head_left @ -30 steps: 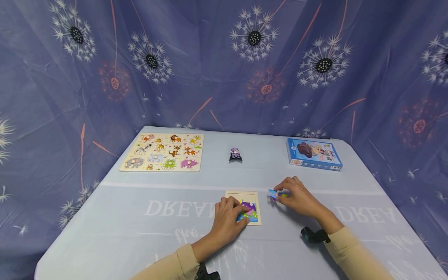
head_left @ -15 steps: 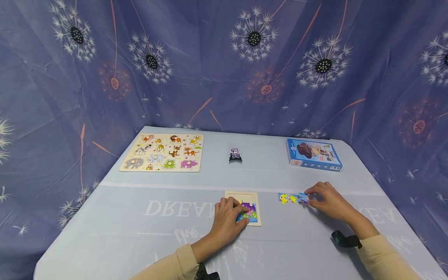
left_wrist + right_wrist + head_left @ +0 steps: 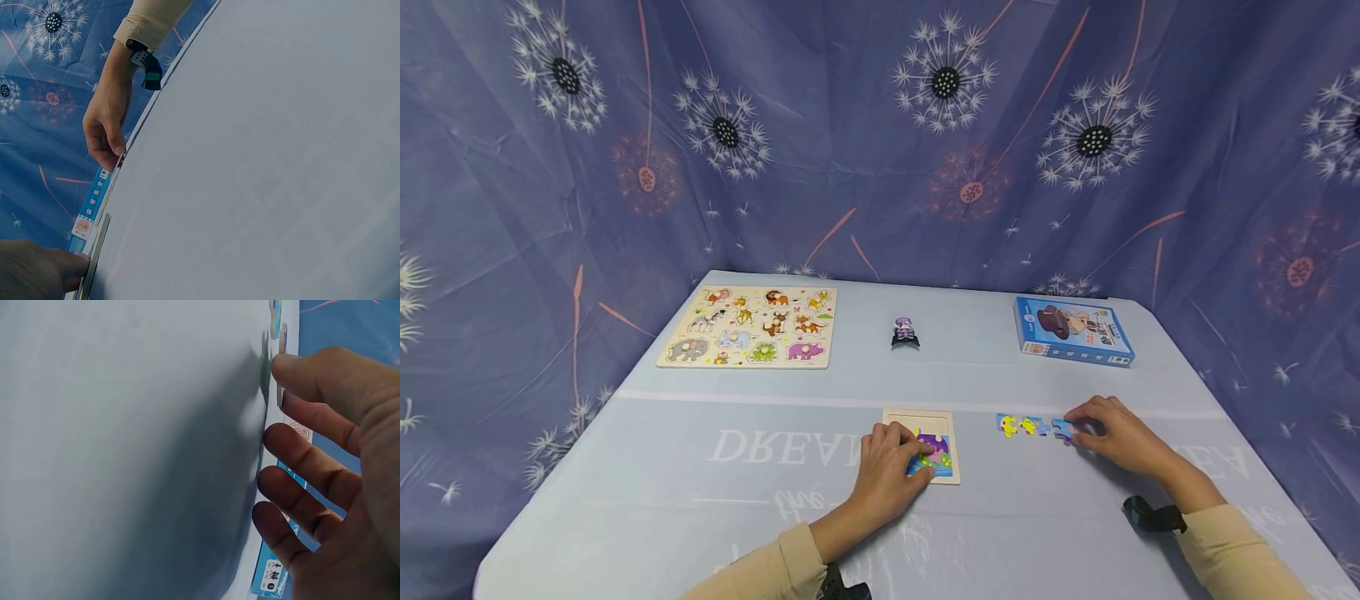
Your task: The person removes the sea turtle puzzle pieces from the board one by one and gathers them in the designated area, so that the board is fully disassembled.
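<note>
My left hand (image 3: 891, 467) rests on a small wooden puzzle board (image 3: 956, 458), its fingertips pressing on the purple, pink and green picture inside the frame. In the left wrist view, fingertips of the left hand (image 3: 37, 269) lie against the board, seen edge-on. My right hand (image 3: 1120, 433) pinches a blue puzzle piece (image 3: 1062, 428) between thumb and forefinger, low over the table. The right wrist view shows the held piece (image 3: 280, 394) edge-on, with the other fingers spread loosely. Left of it lie several loose blue and yellow puzzle pieces (image 3: 1008, 426) in a row.
A large animal peg puzzle (image 3: 752, 329) lies at the back left. A small purple-haired figurine (image 3: 904, 332) stands at the back middle, and a blue box (image 3: 1072, 331) lies back right. Patterned cloth (image 3: 850, 125) hangs behind the table (image 3: 737, 508).
My right hand has moved to the right with the blue puzzle piece, uncovering the row of loose pieces, and drawn slightly away from them. The left hand has stayed on the board.
</note>
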Available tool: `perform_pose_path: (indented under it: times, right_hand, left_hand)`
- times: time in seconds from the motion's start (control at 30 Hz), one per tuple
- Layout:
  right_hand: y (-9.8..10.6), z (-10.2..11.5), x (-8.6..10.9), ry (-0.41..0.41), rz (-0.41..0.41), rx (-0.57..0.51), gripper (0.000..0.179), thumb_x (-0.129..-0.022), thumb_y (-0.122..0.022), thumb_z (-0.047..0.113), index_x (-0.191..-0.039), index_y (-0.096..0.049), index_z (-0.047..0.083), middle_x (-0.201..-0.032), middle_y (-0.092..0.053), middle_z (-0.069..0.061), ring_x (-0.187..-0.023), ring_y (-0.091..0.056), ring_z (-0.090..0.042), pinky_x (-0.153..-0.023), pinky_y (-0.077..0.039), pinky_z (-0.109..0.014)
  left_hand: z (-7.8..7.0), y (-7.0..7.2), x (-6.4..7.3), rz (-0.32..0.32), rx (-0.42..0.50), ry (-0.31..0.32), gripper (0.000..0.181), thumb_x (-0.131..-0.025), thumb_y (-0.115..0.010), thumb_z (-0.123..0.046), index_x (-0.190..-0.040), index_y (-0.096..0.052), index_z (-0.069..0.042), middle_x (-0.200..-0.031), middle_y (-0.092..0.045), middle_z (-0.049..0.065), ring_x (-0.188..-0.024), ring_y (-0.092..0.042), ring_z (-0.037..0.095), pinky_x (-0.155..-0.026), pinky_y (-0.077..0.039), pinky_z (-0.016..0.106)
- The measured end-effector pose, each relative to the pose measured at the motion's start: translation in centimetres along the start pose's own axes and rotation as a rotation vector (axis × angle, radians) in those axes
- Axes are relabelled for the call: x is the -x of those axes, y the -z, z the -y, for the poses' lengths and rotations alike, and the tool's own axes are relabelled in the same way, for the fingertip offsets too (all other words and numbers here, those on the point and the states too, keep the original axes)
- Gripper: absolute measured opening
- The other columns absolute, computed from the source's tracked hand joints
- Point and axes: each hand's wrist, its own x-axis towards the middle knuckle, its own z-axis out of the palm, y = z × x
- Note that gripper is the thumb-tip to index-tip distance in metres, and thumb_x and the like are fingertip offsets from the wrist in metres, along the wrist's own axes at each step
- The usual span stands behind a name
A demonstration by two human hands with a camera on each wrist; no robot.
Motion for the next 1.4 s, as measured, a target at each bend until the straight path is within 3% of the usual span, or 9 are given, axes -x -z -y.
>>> perform_pose_path:
  times: [0.5,0.77,1.07,1.4]
  right_hand:
    - [0.0,-0.1,-0.1,-0.006,0.029,0.012,0.027,-0.077,-0.074,0.018,-0.104,-0.071,0.014,-0.096,-0.061,0.004,-0.09,-0.046,-0.012,-0.077,-0.043,-0.03]
    - [0.1,0.5,0.0,0.022,-0.013,-0.004,0.029,-0.078,-0.074,0.015,-0.106,-0.069,0.011,-0.095,-0.062,0.001,-0.088,-0.046,-0.015,-0.075,-0.041,-0.03]
    - [-0.9,5.3,-0.6,0.083,-0.131,0.004,0.026,-0.08,-0.072,0.012,-0.106,-0.069,0.009,-0.095,-0.062,-0.003,-0.09,-0.043,-0.015,-0.076,-0.039,-0.037]
    - [-3.9,11.4,-1.8,0.134,-0.119,-0.048,0.025,-0.077,-0.076,0.021,-0.1,-0.07,0.014,-0.089,-0.06,0.004,-0.086,-0.043,-0.01,-0.075,-0.038,-0.033]
  left_hand:
    - [0.0,0.1,0.0,-0.002,0.0,-0.01,0.023,-0.077,-0.073,-0.028,-0.098,-0.074,-0.022,-0.098,-0.053,-0.003,-0.096,-0.041,0.015,-0.086,-0.029,0.038]
    - [-0.1,0.2,0.0,-0.006,0.02,-0.013,0.022,-0.077,-0.073,-0.027,-0.097,-0.074,-0.02,-0.097,-0.053,-0.003,-0.096,-0.041,0.015,-0.087,-0.029,0.039]
    - [0.5,1.4,0.2,-0.024,0.072,0.006,0.024,-0.075,-0.075,-0.024,-0.098,-0.073,-0.017,-0.097,-0.053,-0.003,-0.094,-0.041,0.015,-0.086,-0.031,0.038]
    - [3.4,3.8,0.1,-0.041,0.095,0.047,0.029,-0.075,-0.076,-0.021,-0.102,-0.072,-0.013,-0.099,-0.056,0.002,-0.099,-0.043,0.019,-0.084,-0.032,0.04]
